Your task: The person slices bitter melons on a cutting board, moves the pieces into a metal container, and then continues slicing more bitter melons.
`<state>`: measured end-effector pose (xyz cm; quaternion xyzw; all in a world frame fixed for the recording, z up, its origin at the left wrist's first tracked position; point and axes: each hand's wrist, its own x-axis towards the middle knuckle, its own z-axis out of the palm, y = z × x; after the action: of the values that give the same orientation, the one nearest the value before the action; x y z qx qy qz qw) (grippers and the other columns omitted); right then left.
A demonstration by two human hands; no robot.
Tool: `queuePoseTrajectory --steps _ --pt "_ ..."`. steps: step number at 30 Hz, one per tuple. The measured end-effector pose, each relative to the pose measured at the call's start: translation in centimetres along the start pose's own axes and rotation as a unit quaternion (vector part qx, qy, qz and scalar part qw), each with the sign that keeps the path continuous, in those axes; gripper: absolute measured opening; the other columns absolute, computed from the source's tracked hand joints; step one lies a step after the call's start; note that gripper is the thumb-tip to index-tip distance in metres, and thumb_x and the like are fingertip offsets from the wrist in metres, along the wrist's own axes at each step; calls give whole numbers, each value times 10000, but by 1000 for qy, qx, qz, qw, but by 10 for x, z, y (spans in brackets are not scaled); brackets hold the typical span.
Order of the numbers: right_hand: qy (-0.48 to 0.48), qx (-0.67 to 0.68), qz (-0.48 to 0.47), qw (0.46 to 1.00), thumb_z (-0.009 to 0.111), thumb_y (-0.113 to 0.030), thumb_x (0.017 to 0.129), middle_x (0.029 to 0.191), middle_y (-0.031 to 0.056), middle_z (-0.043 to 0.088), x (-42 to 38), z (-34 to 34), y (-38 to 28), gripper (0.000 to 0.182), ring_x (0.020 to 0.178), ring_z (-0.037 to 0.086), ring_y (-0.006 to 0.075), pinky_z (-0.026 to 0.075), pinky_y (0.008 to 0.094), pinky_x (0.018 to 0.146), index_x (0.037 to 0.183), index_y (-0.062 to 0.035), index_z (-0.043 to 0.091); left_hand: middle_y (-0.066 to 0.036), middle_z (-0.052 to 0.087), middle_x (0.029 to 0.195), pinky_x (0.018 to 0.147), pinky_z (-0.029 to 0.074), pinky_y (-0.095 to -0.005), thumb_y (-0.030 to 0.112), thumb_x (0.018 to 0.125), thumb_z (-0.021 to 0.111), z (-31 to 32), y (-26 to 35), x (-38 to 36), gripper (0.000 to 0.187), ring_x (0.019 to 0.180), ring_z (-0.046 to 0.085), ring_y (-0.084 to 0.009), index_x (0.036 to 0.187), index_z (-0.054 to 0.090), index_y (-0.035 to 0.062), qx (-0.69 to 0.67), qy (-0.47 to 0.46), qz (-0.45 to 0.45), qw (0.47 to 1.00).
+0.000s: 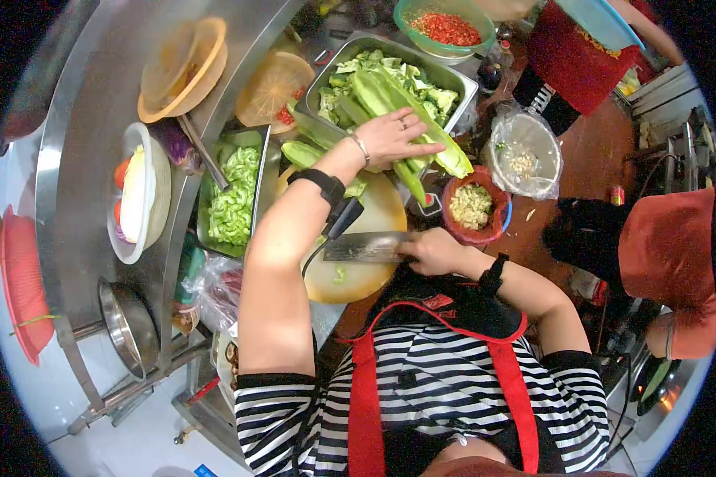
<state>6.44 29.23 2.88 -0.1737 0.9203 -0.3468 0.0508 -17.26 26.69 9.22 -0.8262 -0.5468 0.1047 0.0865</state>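
My left hand (pixel 394 139) is over several long, pale green split vegetable pieces (pixel 437 143), with its fingers across them. They lie over the edge of a steel tray and reach above the round cutting board (pixel 382 203). My right hand (pixel 437 253) is closed around the handle of a cleaver (pixel 364 247), its blade flat-looking over the near part of the board. A small green scrap (pixel 340 275) lies on the board beside the blade. More green pieces are partly hidden behind my left wrist.
A steel tray (pixel 463 86) holds chopped greens; another tray (pixel 256 143) holds green slices. Beyond are a bowl of chopped red peppers (pixel 445 28), a red bowl of pale chopped bits (pixel 469 203) and a lined bin (pixel 525 151). Another person's red sleeve (pixel 676 262) is at right.
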Motion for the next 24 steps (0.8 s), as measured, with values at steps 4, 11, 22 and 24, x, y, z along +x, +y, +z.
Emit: queuePoseTrajectory --steps 4,11,22,24 --pt "-15 -2 4 1000 596 -189 646 743 142 573 0 -3 6 293 663 596 328 479 432 548 926 -101 574 -79 504 961 859 428 -373 116 715 508 5 7 -17 506 898 531 -257 1205 448 226 -33 109 -6 993" --pt "-81 2 -2 997 606 -214 663 815 144 592 8 -12 8 373 699 598 328 477 445 598 1024 -125 566 -90 513 874 739 448 -376 155 676 603 -41 44 -78 240 808 525 -271 909 571 105 -34 272 -289 917" --pt "-174 172 -30 969 536 -149 725 1019 168 589 59 9 25 393 912 587 298 464 356 801 1101 -37 518 -111 545 889 709 444 -344 167 525 816 -111 196 -181 700 774 533 -211 1093 420 62 -29 513 -619 594" --pt "-106 185 -13 977 552 -221 745 1042 179 577 65 15 41 409 915 575 334 463 394 803 1122 -69 503 -96 554 877 705 437 -342 181 526 808 -96 221 -189 660 768 538 -230 1065 446 58 -9 412 -681 606"
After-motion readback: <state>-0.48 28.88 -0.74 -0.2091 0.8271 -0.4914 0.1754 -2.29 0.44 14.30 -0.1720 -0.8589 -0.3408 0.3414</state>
